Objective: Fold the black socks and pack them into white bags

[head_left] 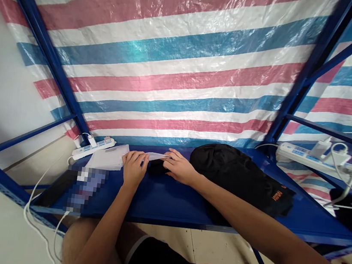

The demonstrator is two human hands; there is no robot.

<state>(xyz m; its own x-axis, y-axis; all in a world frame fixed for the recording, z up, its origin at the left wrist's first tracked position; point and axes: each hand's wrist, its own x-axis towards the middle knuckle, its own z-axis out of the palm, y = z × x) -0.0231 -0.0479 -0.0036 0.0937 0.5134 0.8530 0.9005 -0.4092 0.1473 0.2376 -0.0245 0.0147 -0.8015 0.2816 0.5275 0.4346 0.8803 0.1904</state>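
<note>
Both my hands rest on a blue metal shelf (160, 199). My left hand (134, 167) is closed and pinches the left end of a thin clear plastic bag (157, 156). My right hand (180, 167) grips the bag's right end, fingers curled over it. A small dark folded item (157, 167) lies under the bag between the two hands. A stack of white plastic bags (109, 158) lies just left of my left hand. A pile of black garments (238, 175) with an orange label sits to the right of my right hand.
A white power strip (92, 147) with cables lies at the shelf's back left. A second power strip (321, 162) with chargers sits on the neighbouring shelf at right. A striped tarp (178, 63) hangs behind. Blue frame posts (44, 45) stand on both sides.
</note>
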